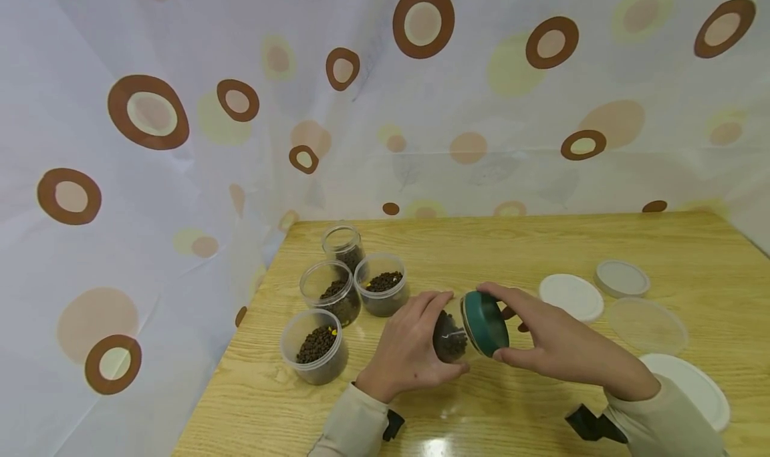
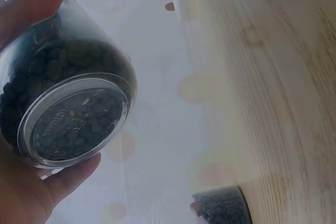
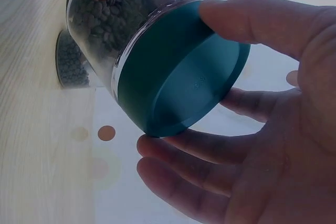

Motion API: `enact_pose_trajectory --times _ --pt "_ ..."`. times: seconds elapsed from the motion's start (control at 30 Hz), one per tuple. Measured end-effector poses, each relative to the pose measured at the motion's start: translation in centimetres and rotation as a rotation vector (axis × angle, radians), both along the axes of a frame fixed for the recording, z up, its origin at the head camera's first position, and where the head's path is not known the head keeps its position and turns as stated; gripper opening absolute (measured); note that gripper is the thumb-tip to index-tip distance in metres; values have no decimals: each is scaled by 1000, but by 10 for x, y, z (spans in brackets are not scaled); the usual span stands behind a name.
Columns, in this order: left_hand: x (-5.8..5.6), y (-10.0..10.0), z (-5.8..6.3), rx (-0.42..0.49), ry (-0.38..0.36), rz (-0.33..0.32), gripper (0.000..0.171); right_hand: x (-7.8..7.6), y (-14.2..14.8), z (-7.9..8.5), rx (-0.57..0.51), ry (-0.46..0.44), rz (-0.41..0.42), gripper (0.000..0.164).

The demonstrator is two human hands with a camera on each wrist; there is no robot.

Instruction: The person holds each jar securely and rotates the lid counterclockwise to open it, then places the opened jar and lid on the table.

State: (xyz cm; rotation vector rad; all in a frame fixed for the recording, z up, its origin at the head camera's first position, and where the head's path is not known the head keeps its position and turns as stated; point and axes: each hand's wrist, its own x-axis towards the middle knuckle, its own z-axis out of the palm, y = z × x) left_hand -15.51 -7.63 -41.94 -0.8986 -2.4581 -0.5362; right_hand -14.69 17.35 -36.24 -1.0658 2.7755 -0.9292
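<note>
A clear jar point(image 1: 450, 338) partly filled with dark pellets is tilted on its side above the table, its green lid point(image 1: 488, 323) pointing right. My left hand point(image 1: 410, 350) grips the jar's body; in the left wrist view its fingers and thumb wrap the glass and the jar's bottom point(image 2: 76, 121) faces the camera. With thumb and fingers on opposite sides of the rim, my right hand point(image 1: 556, 342) holds the green lid. The right wrist view shows the lid point(image 3: 176, 72) sitting on the jar's mouth; whether it is tight I cannot tell.
Several open clear tubs of brown pellets stand at the left, among them a near tub point(image 1: 315, 370), a middle tub point(image 1: 381, 300) and a back jar point(image 1: 343, 240). Loose lids, including a white lid point(image 1: 571, 296) and a translucent lid point(image 1: 648, 325), lie on the wooden table point(image 1: 481, 246) at the right.
</note>
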Motion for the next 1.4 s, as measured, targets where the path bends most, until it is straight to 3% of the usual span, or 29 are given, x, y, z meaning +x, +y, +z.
enact_pose_trajectory --times 0.3,0.8,1.03,1.4 --pt "-1 1 0 -10 -19 6 98 -2 1 -1 -5 -49 6 82" --pt "-2 3 -1 -9 -3 12 98 -2 2 -2 -26 -30 5 80" --pt "-1 5 0 -4 0 9 98 1 3 -2 -41 -115 -58 74" --pt "-3 6 2 3 2 13 99 -6 7 1 -9 -245 -225 56"
